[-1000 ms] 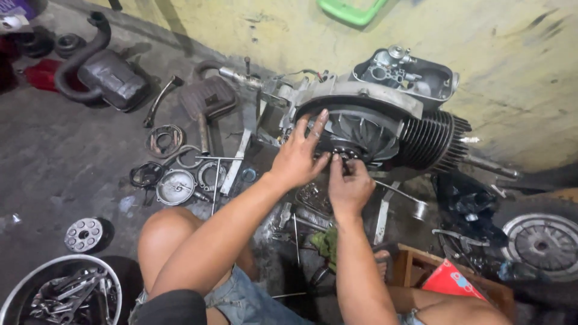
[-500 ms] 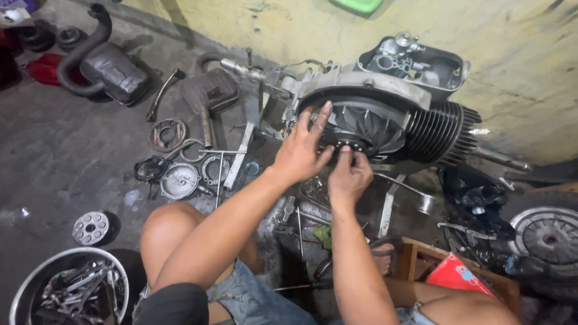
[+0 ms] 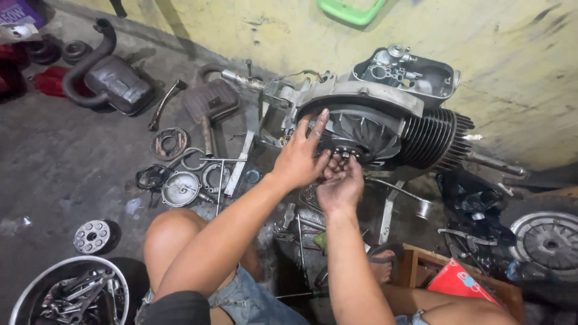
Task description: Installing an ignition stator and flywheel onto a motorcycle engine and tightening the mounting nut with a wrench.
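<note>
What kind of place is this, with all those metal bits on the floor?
Probably a small repair workshop for scooters or motorbikes. An engine with cooling fins sits on the concrete floor, both hands working at its middle. An exhaust muffler lies nearby, and a bowl of tools sits close.

Two packages at the edges of the workshop floor

A flat red packet [image 3: 456,281] with small light markings lies tilted in a wooden box [image 3: 421,260] at the lower right, one corner pointing up toward the dark parts behind it. At the top left corner, a purple package [image 3: 16,11] with pale print is cut by the picture edge, and a small grey-white piece lies just below it; its full shape cannot be seen. There are no signs or screens.
</note>
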